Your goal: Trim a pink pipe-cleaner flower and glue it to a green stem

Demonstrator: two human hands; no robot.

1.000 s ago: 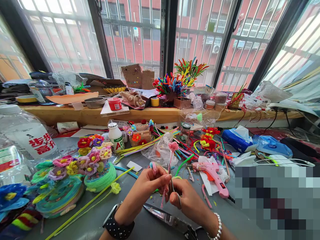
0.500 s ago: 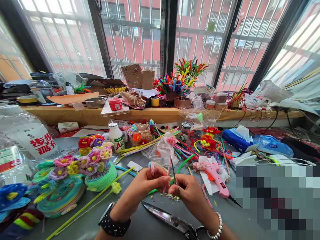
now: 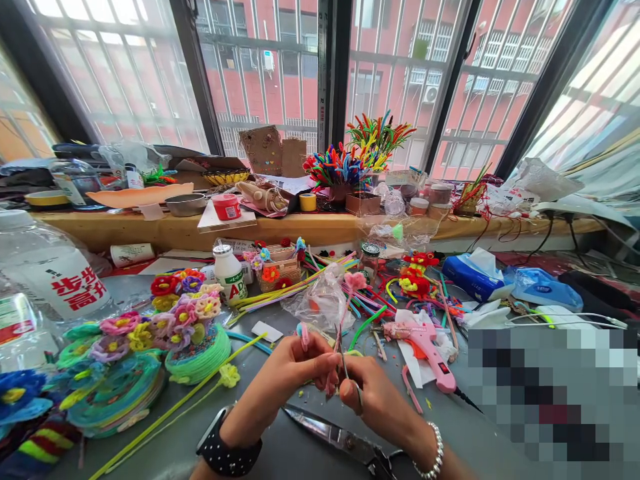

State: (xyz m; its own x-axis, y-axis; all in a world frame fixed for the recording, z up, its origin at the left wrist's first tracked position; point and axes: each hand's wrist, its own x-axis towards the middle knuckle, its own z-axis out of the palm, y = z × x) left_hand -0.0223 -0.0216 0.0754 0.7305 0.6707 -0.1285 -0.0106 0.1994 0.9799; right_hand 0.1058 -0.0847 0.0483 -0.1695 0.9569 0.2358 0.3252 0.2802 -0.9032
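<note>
Between the fingertips of my left hand is the stem of a pink pipe-cleaner flower, its fluffy head standing upright above the hands. A pink and pale blue loop shows at one of this hand's fingers. My right hand grips small scissors, with fingers through the handles and blades pointing up against the stem. Both hands are close together, and the stem's lower end is partly hidden by fingers. Below them lie large metal shears on the grey table, beside small fuzzy scraps.
A pink glue gun lies to the right on white paper. Bunches of pipe-cleaner flowers stand at left near a white bottle. Loose pipe cleaners and a clear plastic bag lie beyond the hands. A blue tissue pack sits farther right.
The pink flower's head has tipped to the right, and its stem leans more. The scissors have turned slightly, and my right hand's thumb has shifted on the handle. The left hand keeps its pinch.
</note>
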